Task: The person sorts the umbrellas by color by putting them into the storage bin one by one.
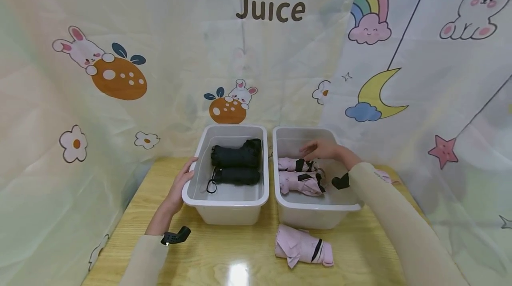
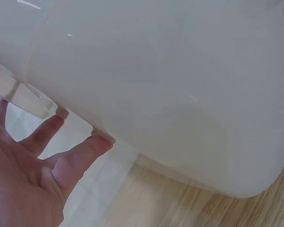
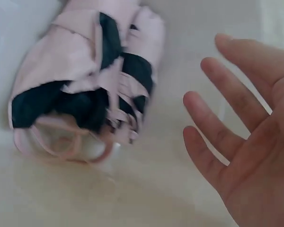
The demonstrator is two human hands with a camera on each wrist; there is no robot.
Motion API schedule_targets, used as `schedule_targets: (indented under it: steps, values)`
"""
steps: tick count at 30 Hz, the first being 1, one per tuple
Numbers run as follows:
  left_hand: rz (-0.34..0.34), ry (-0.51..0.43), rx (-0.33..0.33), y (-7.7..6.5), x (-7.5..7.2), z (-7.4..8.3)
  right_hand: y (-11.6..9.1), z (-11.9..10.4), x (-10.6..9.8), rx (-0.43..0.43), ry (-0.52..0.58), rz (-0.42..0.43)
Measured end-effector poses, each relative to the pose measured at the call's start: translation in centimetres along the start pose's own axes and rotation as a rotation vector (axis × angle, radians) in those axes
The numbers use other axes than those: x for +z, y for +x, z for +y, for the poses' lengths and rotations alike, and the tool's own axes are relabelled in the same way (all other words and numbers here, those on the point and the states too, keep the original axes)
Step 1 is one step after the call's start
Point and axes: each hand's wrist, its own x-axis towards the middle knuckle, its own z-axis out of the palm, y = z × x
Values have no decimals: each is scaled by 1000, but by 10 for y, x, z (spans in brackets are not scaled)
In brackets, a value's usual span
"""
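Note:
My left hand (image 1: 176,192) touches the outer left side of a white plastic bin (image 1: 225,203) with its fingertips. In the left wrist view the fingers (image 2: 80,158) meet the bin's wall (image 2: 156,94), with the palm off it. Two folded black umbrellas (image 1: 236,156) lie in that bin. Over a second white bin (image 1: 320,207) hovers my right hand (image 1: 322,149), its fingers spread and nothing in them. Two folded pink umbrellas (image 1: 298,184) with black patches lie side by side there; in the right wrist view these umbrellas (image 3: 75,61) sit apart from the fingers.
Another folded pink umbrella (image 1: 300,245) lies on the wooden table (image 1: 224,250) in front of the right bin. Something pink (image 1: 386,176) shows beyond the right sleeve, partly hidden. A printed curtain (image 1: 180,55) hangs close behind both bins.

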Motion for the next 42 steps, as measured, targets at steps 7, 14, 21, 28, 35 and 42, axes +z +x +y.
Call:
schedule_targets:
  steps: [7,14,21,28,35,42]
  values:
    - [36,-3,-3,-2,-7,3,-21,-18,-47,-17,97,74]
    - [38,6,19,0,-10,7,-63,-1,-87,-18,174,210]
    - [29,11,21,-4,-12,6,-89,54,-87,110,36,248]
    - [-8,19,20,-1,-10,1,-94,108,-66,206,-52,281]
    - [1,15,16,2,-4,-1,-92,153,-48,262,-122,280]
    - [0,7,10,0,0,-2,-93,181,-34,294,-340,247]
